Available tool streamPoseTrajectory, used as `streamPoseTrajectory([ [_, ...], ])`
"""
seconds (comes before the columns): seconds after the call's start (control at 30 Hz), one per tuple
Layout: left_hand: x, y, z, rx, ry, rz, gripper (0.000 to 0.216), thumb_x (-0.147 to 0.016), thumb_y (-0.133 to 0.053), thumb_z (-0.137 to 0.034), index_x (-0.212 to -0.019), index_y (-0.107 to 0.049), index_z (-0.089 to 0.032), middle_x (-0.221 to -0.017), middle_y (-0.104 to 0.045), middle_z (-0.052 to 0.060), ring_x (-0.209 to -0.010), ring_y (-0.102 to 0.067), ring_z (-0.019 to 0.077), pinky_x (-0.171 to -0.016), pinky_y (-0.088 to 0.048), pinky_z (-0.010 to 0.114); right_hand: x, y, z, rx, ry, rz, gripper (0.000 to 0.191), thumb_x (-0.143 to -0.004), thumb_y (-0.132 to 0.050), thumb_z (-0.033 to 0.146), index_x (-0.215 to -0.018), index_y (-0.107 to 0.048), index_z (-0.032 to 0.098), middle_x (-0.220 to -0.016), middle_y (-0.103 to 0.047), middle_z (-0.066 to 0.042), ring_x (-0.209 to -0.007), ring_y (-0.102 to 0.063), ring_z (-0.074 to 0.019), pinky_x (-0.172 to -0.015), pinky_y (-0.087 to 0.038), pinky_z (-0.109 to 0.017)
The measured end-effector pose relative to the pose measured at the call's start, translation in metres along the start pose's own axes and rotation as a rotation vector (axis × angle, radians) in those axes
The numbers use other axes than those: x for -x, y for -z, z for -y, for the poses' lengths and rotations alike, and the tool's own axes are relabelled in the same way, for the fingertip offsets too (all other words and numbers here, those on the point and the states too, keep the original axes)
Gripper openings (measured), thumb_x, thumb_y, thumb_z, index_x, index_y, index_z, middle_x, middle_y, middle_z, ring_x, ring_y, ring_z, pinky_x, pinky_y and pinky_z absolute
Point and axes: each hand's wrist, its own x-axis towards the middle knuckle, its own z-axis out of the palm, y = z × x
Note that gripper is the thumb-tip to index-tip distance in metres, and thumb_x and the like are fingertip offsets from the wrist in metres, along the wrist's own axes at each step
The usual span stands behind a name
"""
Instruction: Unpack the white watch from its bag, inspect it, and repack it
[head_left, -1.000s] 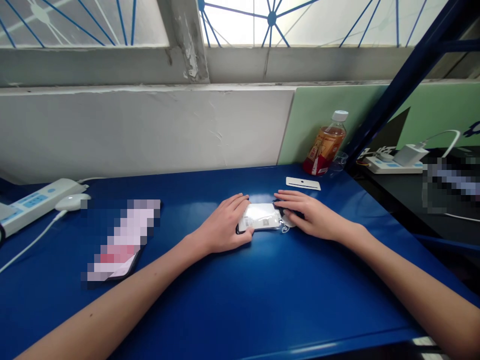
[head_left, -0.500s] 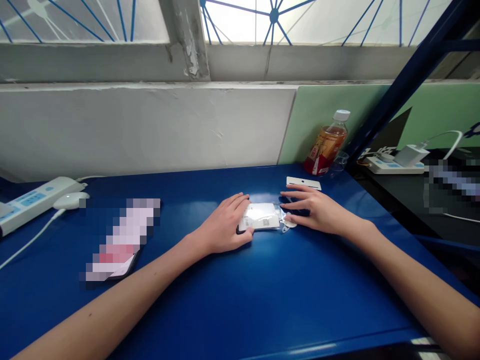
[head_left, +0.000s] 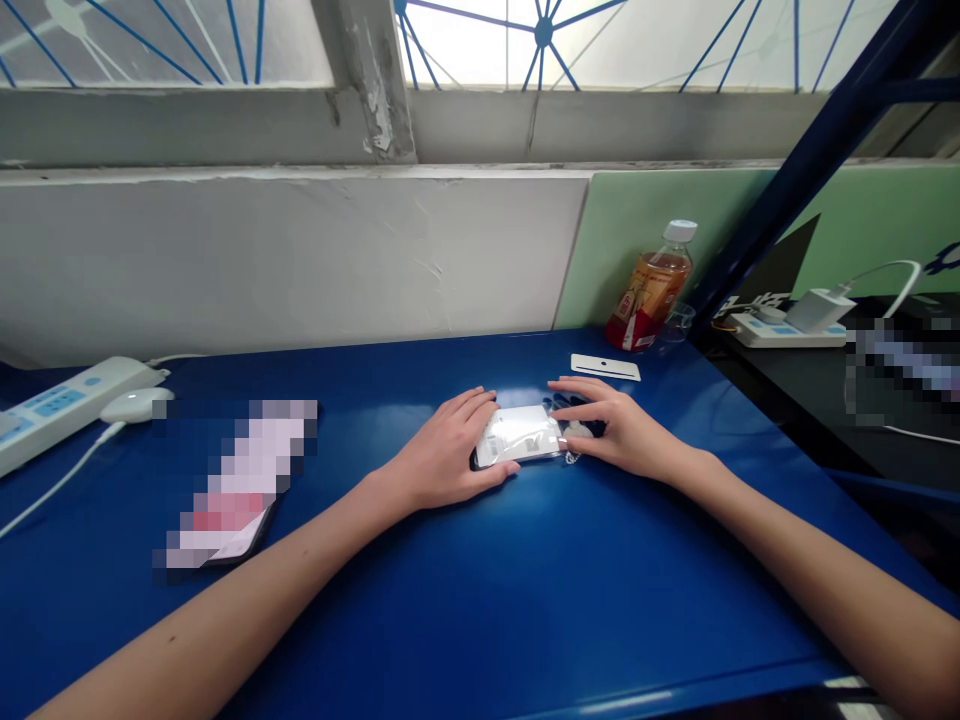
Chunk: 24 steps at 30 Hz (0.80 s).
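The white packet (head_left: 519,433) lies flat on the blue counter (head_left: 525,600), in the middle, directly in front of you and between your hands. A dark edge shows under its left end, so it seems to sit on something dark and flat.

Your left hand (head_left: 442,460) is released and spread. Its fingers (head_left: 474,406) lie over the packet's left end and the thumb runs along the near edge, pressing rather than gripping. Your right hand (head_left: 619,432) touches the right end, where the clear film (head_left: 571,450) crinkles. I cannot tell whether its thumb and fingertips have pinched the film or only rest on it.

To handle this well, bear down with the left palm so the packet cannot slide on the smooth counter. Work the film with only the right fingertips, low and close to the surface. The film looks thin and slippery, so a small, firm pinch at its edge should serve better than a broad grab.

A white strip (head_left: 605,367) lies just beyond your right hand, and a bottle (head_left: 656,290) stands further back, so move your wrist with care. A blurred phone (head_left: 236,480) lies well apart to the left.
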Motion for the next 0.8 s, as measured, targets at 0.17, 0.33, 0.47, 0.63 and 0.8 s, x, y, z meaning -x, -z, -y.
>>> streamPoseTrajectory([
  [0.17,0.000,-0.001,0.000,-0.006,-0.006,-0.018,0.069,-0.089,-0.058,-0.055,-0.138,-0.048,-0.008,-0.148,-0.046,0.023,-0.141,-0.036,0.0370,-0.113,-0.036,0.052,-0.001,0.005,0.001,0.036,0.085,-0.003,0.022,-0.087,-0.069,0.029,-0.104,-0.077,0.017,-0.135,-0.062,-0.015,-0.132,-0.051,-0.0343,-0.107,-0.046,-0.054],
  [0.33,0.000,-0.002,0.001,-0.022,-0.015,-0.050,0.063,-0.088,-0.058,-0.049,-0.134,-0.049,-0.006,-0.143,-0.051,0.023,-0.138,-0.041,0.0362,-0.113,-0.037,0.050,-0.002,0.024,-0.001,0.180,0.158,0.040,0.023,-0.090,-0.066,0.032,-0.105,-0.076,0.019,-0.142,-0.057,-0.012,-0.139,-0.042,-0.0351,-0.111,-0.041,-0.055],
  [0.47,0.001,-0.003,0.000,-0.014,-0.009,-0.063,0.061,-0.088,-0.058,-0.046,-0.133,-0.050,-0.006,-0.141,-0.052,0.022,-0.137,-0.042,0.0359,-0.113,-0.038,0.049,0.000,0.038,-0.011,0.185,0.132,0.078,0.021,-0.089,-0.067,0.031,-0.106,-0.077,0.023,-0.139,-0.061,-0.008,-0.139,-0.043,-0.0345,-0.110,-0.043,-0.052],
  [0.63,0.001,-0.001,-0.001,-0.009,-0.006,-0.046,0.062,-0.088,-0.058,-0.048,-0.134,-0.049,-0.008,-0.142,-0.052,0.021,-0.139,-0.039,0.0350,-0.113,-0.037,0.049,0.002,0.041,-0.014,0.183,0.080,0.115,0.021,-0.086,-0.070,0.034,-0.104,-0.077,0.026,-0.130,-0.067,-0.008,-0.137,-0.045,-0.0337,-0.107,-0.045,-0.052],
  [0.8,0.002,-0.001,-0.001,-0.009,0.004,-0.028,0.073,-0.091,-0.055,-0.049,-0.147,-0.036,-0.007,-0.154,-0.037,0.021,-0.146,-0.027,0.0348,-0.117,-0.029,0.050,0.002,0.031,0.001,0.188,0.050,0.101,0.040,-0.085,-0.070,0.040,-0.120,-0.069,0.023,-0.144,-0.054,-0.012,-0.138,-0.043,-0.0352,-0.111,-0.041,-0.053],
])
